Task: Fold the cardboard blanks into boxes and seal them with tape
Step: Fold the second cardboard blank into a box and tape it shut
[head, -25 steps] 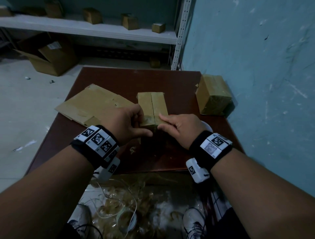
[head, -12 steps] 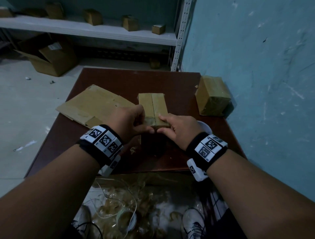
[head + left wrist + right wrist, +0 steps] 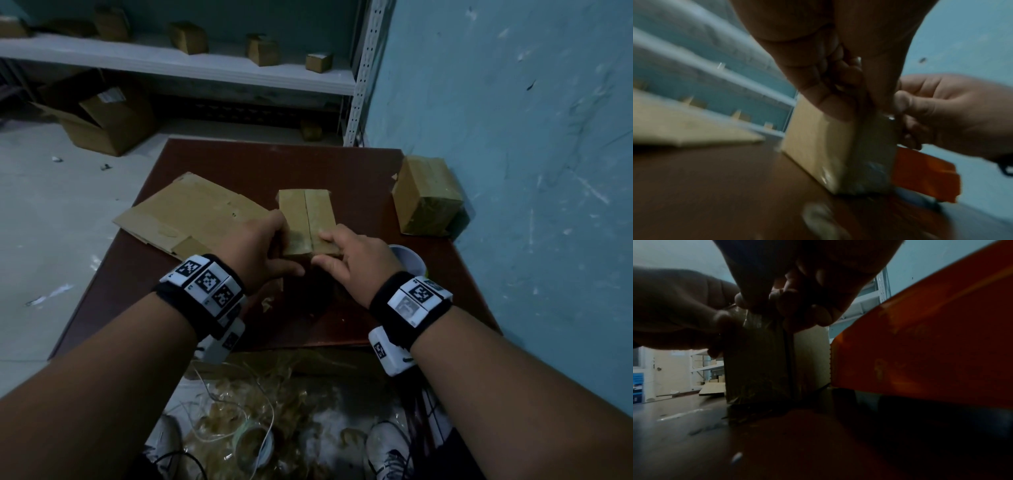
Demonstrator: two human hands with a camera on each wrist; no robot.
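A small folded cardboard box [image 3: 308, 219] stands mid-table, its top flaps meeting in a centre seam. My left hand [image 3: 260, 246] grips its near left corner, fingers curled over the side and thumb across the front. My right hand [image 3: 352, 253] pinches the near right top edge, fingers on top and thumb on the front. In the left wrist view, shiny clear tape [image 3: 873, 146] covers the front face of the box [image 3: 813, 139], and my right hand [image 3: 941, 110] pinches at its top. The right wrist view shows the same taped face [image 3: 756, 361], dark.
Flat cardboard blanks [image 3: 191, 216] lie left of the box on the brown table [image 3: 239, 161]. A finished box [image 3: 424, 195] stands at the far right by the blue wall. An orange tape dispenser [image 3: 931, 340] with a white roll [image 3: 407, 262] sits under my right wrist. Tape scraps litter the floor.
Both hands stay at the box's near end with only slight shifts of the fingers. The box has not moved.
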